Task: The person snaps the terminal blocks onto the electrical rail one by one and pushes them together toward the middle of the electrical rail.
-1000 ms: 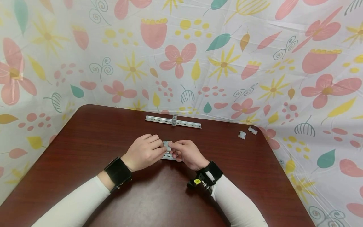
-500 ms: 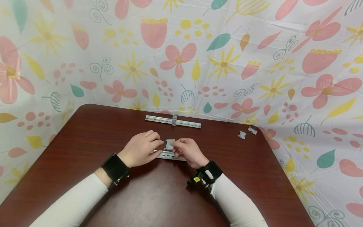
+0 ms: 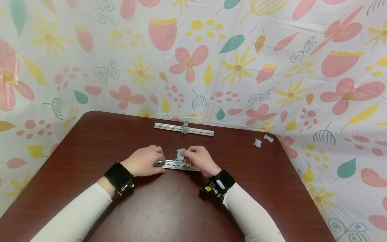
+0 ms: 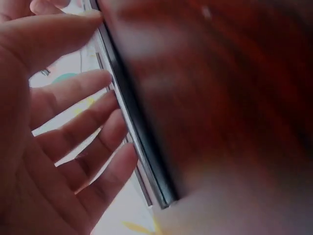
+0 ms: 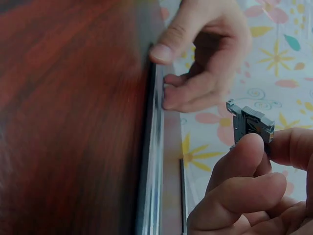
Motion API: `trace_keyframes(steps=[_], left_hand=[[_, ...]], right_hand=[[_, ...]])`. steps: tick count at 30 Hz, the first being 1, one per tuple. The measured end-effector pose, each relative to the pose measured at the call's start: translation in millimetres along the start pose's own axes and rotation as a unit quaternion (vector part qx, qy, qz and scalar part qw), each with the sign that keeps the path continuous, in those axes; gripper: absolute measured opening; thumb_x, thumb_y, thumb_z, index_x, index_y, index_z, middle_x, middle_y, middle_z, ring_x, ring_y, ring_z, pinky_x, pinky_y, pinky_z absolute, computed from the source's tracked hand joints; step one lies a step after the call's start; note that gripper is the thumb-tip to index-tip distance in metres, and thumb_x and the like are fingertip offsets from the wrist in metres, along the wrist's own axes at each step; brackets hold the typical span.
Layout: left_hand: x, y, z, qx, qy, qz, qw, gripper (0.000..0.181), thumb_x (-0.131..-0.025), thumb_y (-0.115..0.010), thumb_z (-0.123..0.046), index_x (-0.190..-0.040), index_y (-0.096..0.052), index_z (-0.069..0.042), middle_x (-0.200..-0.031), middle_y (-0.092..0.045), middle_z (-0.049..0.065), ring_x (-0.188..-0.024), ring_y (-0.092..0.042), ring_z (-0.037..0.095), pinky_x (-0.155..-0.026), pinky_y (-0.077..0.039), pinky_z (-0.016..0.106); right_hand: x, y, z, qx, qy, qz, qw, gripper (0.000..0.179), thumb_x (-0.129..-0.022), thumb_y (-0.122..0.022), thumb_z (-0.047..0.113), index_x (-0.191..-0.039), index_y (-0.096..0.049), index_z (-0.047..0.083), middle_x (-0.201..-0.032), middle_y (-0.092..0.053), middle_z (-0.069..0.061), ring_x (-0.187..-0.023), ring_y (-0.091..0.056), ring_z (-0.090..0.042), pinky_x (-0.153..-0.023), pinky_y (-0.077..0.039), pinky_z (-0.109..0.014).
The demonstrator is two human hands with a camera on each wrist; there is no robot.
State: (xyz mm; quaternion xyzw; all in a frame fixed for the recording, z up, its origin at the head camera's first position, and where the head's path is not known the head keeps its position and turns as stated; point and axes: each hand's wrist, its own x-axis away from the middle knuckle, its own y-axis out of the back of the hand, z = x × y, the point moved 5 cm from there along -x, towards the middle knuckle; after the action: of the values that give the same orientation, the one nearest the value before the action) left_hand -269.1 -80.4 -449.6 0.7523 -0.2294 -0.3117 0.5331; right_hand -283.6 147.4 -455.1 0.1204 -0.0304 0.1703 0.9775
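Observation:
A slotted metal DIN rail [image 3: 171,164] lies across the middle of the table. My left hand [image 3: 144,161] holds its left end, the thumb [image 4: 73,34] on the near edge and the fingers on the far side. My right hand [image 3: 200,159] pinches a small grey terminal block [image 5: 252,122] between thumb and index finger, upright just above the rail in the head view. The other right fingers are curled beneath the block, and this hand covers the rail's right part in the head view.
Farther back lies a second DIN rail [image 3: 199,131] with grey terminal blocks [image 3: 185,128] clipped near its middle. Two loose blocks, one nearer [image 3: 257,143] and one farther [image 3: 268,138], lie at the table's right back corner. A flowered curtain [image 3: 193,60] hangs behind the table [image 3: 151,208].
My left hand has moved away from the terminal block, leftward along the rail to its left end, uncovering more rail. My right hand keeps the block and has shifted slightly.

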Motion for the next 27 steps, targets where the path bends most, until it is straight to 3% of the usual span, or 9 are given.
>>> trace_keyframes(steps=[5,11,15,22,27], left_hand=[[-2.6,-3.2,0.6,-0.001,0.006,0.005,1.0,0.015,-0.092,-0.091,-0.025,-0.103,-0.086,-0.018,-0.103,-0.069,-0.004,-0.098,-0.062,0.019,-0.08,-0.058,0.037],[-8.4,-7.5,0.3,0.019,0.025,0.006,0.9995,0.017,-0.091,-0.091,-0.026,-0.105,-0.086,-0.018,-0.103,-0.07,-0.004,-0.101,-0.065,0.019,-0.083,-0.058,0.038],[-11.6,-10.0,-0.1,0.033,0.034,0.014,0.9988,0.018,-0.093,-0.091,-0.027,-0.108,-0.086,-0.018,-0.104,-0.07,-0.005,-0.102,-0.064,0.019,-0.083,-0.057,0.038],[-13.5,-10.0,-1.2,0.054,0.043,0.016,0.9975,0.019,-0.093,-0.091,-0.026,-0.11,-0.086,-0.017,-0.106,-0.07,-0.005,-0.103,-0.066,0.019,-0.084,-0.058,0.04],[-12.4,-9.3,-2.9,0.057,0.049,0.012,0.9971,0.018,-0.092,-0.092,-0.025,-0.108,-0.087,-0.017,-0.105,-0.071,-0.006,-0.103,-0.067,0.018,-0.083,-0.059,0.039]], right_hand=[[-2.7,0.7,5.0,0.037,0.012,-0.011,0.9992,0.032,-0.108,-0.07,0.022,-0.081,-0.068,0.006,-0.077,-0.067,-0.006,-0.068,-0.061,-0.023,-0.056,-0.041,-0.03],[-11.1,0.9,12.7,0.126,0.038,-0.028,0.9909,0.034,-0.108,-0.066,0.022,-0.076,-0.066,0.01,-0.072,-0.067,-0.007,-0.067,-0.063,-0.029,-0.058,-0.041,-0.032],[-16.7,-1.5,14.0,0.182,0.047,-0.015,0.982,0.037,-0.108,-0.062,0.02,-0.072,-0.06,0.012,-0.066,-0.061,-0.004,-0.06,-0.055,-0.025,-0.059,-0.038,-0.034],[-23.0,-10.5,20.0,0.296,0.042,0.005,0.9543,0.047,-0.108,-0.062,0.022,-0.065,-0.044,0.017,-0.058,-0.034,0.004,-0.051,-0.033,-0.017,-0.059,-0.03,-0.033],[-25.4,-20.9,22.9,0.332,0.02,0.021,0.9428,0.049,-0.109,-0.062,0.022,-0.065,-0.042,0.017,-0.058,-0.029,0.004,-0.05,-0.029,-0.017,-0.058,-0.028,-0.033]])
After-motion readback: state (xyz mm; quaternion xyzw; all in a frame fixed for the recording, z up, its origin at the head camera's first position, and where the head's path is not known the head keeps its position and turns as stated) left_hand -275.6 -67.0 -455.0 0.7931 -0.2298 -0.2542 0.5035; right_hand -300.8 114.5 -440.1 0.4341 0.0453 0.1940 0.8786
